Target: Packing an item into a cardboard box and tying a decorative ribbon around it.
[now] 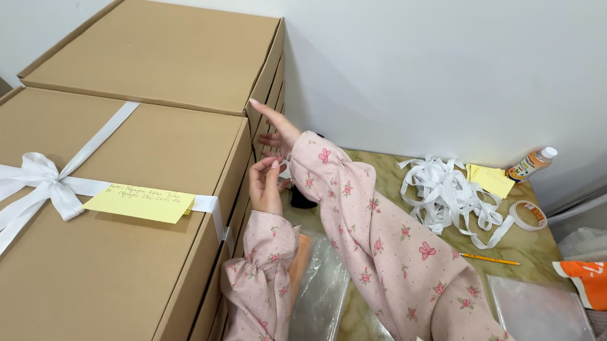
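Observation:
Two stacks of flat brown cardboard boxes stand at the left. The near top box [111, 278] is tied with a white ribbon bow [44, 181] and carries a yellow handwritten note [141, 203]. The far top box [160, 51] is plain. My right hand [275, 126] reaches across with its fingers stretched flat against the side of the far stack. Just below it, my left hand [266, 186] is raised beside the edge of the near stack, with its fingers loosely bent and fingertips close together. Nothing shows in it. Both arms wear pink flowered sleeves.
On the marbled tabletop [536, 249] lie a heap of white ribbon [444, 189], yellow sticky notes [490, 179], a tape roll [528, 215], a small bottle [531, 164], a yellow pencil [490, 259] and clear plastic bags [544, 317]. A dark object [302, 199] sits by the boxes. A white wall stands behind.

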